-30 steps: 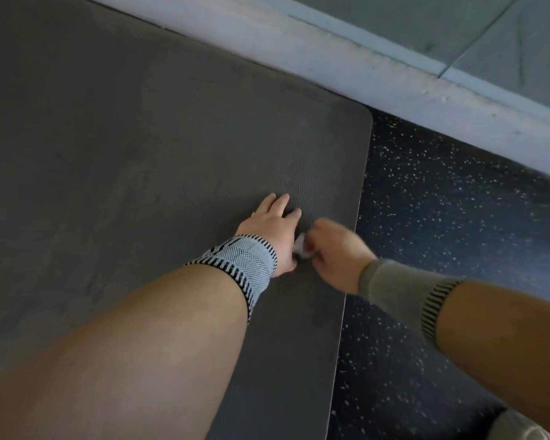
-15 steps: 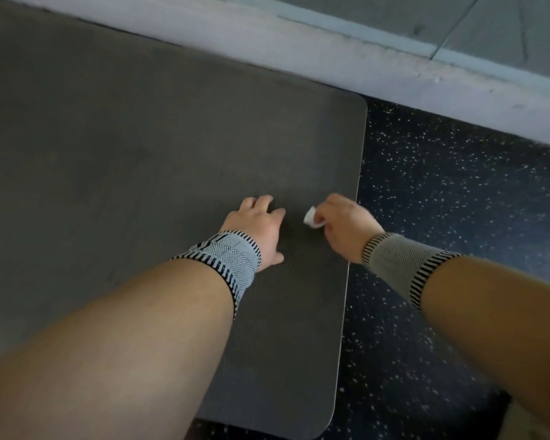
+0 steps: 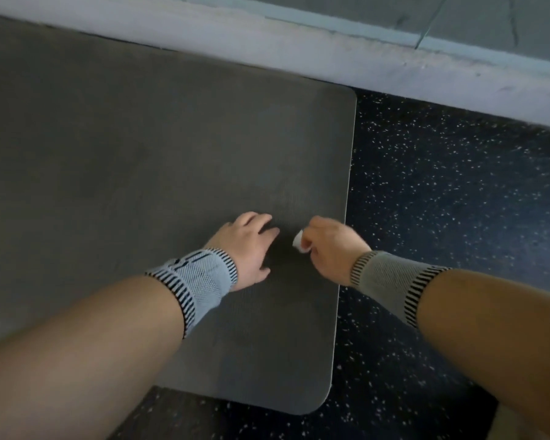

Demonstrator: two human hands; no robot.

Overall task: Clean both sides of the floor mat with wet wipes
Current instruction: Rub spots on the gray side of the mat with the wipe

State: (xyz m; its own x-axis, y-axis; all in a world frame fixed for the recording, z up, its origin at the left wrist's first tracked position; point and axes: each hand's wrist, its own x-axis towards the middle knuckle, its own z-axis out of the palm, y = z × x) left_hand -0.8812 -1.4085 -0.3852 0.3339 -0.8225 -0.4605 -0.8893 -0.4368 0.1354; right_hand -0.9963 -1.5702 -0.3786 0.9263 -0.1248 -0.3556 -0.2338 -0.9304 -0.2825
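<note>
The floor mat (image 3: 172, 173) lies flat on the dark speckled floor (image 3: 442, 217), its far edge close along a pale ledge (image 3: 331, 55); its right edge and two rounded corners show, while the left part runs out of view, so its full extent cannot be told; only the upper face is visible. The wet wipe (image 3: 300, 242) is bunched small and white, pinched in the grip of the right hand (image 3: 331, 246) near the mat's right edge, probably balled so as to press on one spot; whether it touches the mat is hard to make out. The left hand (image 3: 248, 246) rests on the mat just beside it, fingers loosely spread, likely to keep the mat from sliding. Both wrists wear knit bands; motion blur softens the fingers.
</note>
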